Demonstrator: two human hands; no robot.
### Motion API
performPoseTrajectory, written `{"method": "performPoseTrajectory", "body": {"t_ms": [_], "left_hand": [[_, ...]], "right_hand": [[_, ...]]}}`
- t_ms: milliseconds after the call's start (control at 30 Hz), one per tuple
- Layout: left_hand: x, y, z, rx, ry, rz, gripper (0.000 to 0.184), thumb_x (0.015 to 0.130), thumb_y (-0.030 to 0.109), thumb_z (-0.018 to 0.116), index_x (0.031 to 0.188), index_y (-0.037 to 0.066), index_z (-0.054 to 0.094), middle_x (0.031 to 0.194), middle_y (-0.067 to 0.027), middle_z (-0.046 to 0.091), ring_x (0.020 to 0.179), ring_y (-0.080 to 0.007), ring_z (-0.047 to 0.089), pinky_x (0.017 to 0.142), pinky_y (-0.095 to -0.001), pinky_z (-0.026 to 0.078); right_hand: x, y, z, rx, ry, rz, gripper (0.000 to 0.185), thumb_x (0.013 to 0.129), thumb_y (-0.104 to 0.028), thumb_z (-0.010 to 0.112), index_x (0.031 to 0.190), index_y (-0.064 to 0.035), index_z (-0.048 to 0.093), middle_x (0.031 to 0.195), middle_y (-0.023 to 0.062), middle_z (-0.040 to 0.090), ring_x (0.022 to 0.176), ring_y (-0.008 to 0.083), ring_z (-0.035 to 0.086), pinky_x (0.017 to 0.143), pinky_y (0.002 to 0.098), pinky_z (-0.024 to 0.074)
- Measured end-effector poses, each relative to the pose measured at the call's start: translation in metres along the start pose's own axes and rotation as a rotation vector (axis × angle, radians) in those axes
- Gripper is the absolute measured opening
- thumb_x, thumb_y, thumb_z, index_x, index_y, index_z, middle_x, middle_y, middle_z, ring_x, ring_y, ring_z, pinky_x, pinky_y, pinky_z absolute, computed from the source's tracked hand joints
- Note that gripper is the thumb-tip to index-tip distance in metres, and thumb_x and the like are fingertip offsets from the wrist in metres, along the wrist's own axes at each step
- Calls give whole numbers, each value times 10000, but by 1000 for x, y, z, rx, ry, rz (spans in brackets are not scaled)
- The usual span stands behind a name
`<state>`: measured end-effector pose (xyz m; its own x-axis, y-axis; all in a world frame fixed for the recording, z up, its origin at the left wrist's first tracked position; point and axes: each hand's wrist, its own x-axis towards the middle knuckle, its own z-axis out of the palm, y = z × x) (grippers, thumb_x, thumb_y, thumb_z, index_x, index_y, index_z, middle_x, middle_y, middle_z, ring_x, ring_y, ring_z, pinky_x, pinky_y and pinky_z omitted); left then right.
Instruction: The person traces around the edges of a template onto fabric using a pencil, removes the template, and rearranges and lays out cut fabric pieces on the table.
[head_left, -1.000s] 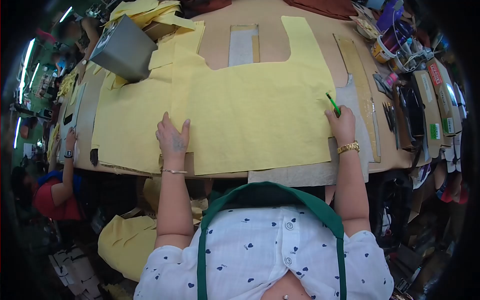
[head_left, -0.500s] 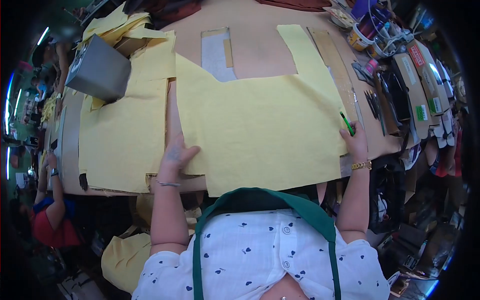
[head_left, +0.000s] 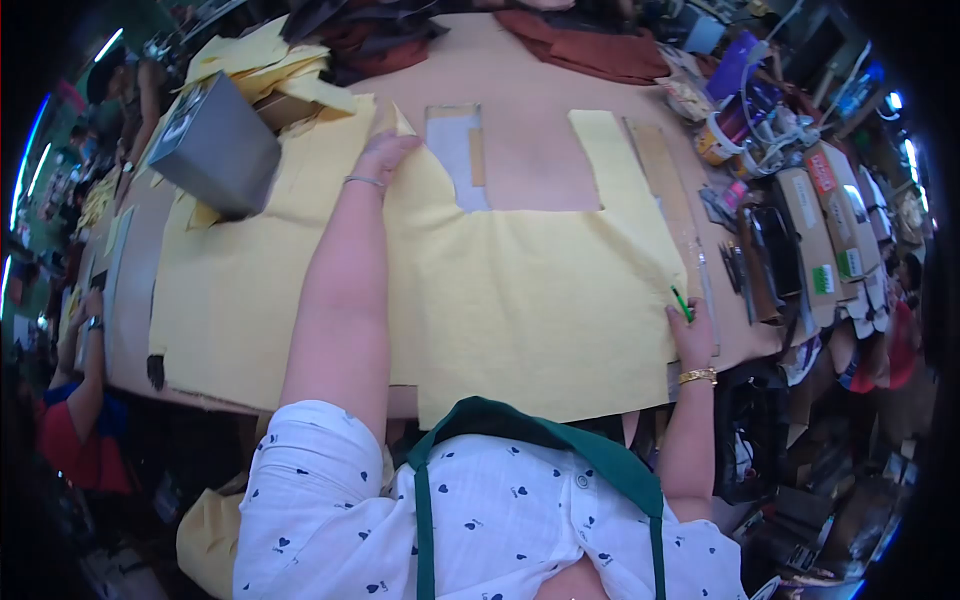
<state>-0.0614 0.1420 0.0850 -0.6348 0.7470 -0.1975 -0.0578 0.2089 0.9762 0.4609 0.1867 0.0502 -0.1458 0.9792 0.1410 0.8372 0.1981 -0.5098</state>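
Note:
A large yellow fabric piece (head_left: 540,300) with a cut-out at its far side lies over the table in front of me. My left hand (head_left: 388,152) reaches to its far left corner and is closed on the fabric there, with the tip lifted. Soft folds run through the cloth below that hand. My right hand (head_left: 692,335) is at the right edge of the fabric, closed around a green pen (head_left: 682,302) that points up and left. Whether its fingers also grip the cloth is hard to see.
More yellow fabric (head_left: 230,310) lies to the left, with a grey metal block (head_left: 222,150) on it. Card patterns (head_left: 655,165) lie beyond. Boxes (head_left: 805,225) and a tub (head_left: 716,140) stand at right. Dark red cloth (head_left: 585,50) is at the back. A person's arm (head_left: 88,340) shows far left.
My left hand has moved from the near left edge up to the far left corner and taken hold of it. The right hand keeps the pen. The view has shifted.

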Motion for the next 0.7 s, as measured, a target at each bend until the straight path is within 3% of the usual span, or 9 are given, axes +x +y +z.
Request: {"method": "performPoseTrajectory", "body": {"t_ms": [100,200,300,333,433,533,633,700], "left_hand": [[12,17,0,-415,-281,173,441,690,123,651,1056,-39,467,972,-143,558,863,-212,567,732,-314,469],[15,14,-7,-340,-189,34,477,695,87,650,1098,-45,430,1020,-149,541,896,-204,552,739,-291,464],[12,-21,-9,-73,132,48,549,700,114,665,1148,-39,388,1057,-154,521,944,-208,529,779,-291,446],[8,-32,-10,-48,183,110,663,697,140,681,1221,-31,314,1090,-163,495,994,-217,494,832,-295,413],[-20,-40,-8,-121,136,148,754,691,150,688,1268,-34,239,1120,-169,477,1017,-222,477,865,-297,389],[-25,-42,-11,2,102,192,736,703,184,669,1266,-37,250,1150,-191,453,1062,-270,443,893,-307,370],[-24,-37,-8,577,238,484,690,719,244,641,1272,22,293,1224,-196,377,1164,-313,334,930,-424,326],[-53,-32,10,863,309,478,652,738,311,606,1272,68,320,1283,-185,303,1219,-327,236,936,-519,264]], "right_hand": [[-2,-7,-5,0,-12,30,428,689,-325,659,950,-16,519,847,171,577,798,311,559,667,371,435],[-3,-12,-8,22,-32,14,415,696,-310,654,949,-10,517,822,168,575,771,309,557,657,371,432],[-1,-4,-1,46,-3,-5,408,696,-302,656,941,-7,516,795,164,572,731,304,553,644,365,432],[0,-3,-1,29,-11,-14,395,701,-288,658,937,-6,511,785,143,567,719,269,545,644,347,431],[-1,2,-1,61,-48,-14,387,702,-260,667,935,2,503,774,113,564,704,205,536,645,314,430],[-3,-2,-5,187,-110,13,426,682,-259,679,953,19,505,791,124,574,720,200,545,646,310,432],[-2,-11,-11,218,-136,4,434,676,-254,687,953,28,507,778,99,573,708,162,535,645,293,428],[-2,-4,-10,261,-133,-46,422,673,-257,692,928,32,521,755,88,571,693,152,531,640,288,427]]}}
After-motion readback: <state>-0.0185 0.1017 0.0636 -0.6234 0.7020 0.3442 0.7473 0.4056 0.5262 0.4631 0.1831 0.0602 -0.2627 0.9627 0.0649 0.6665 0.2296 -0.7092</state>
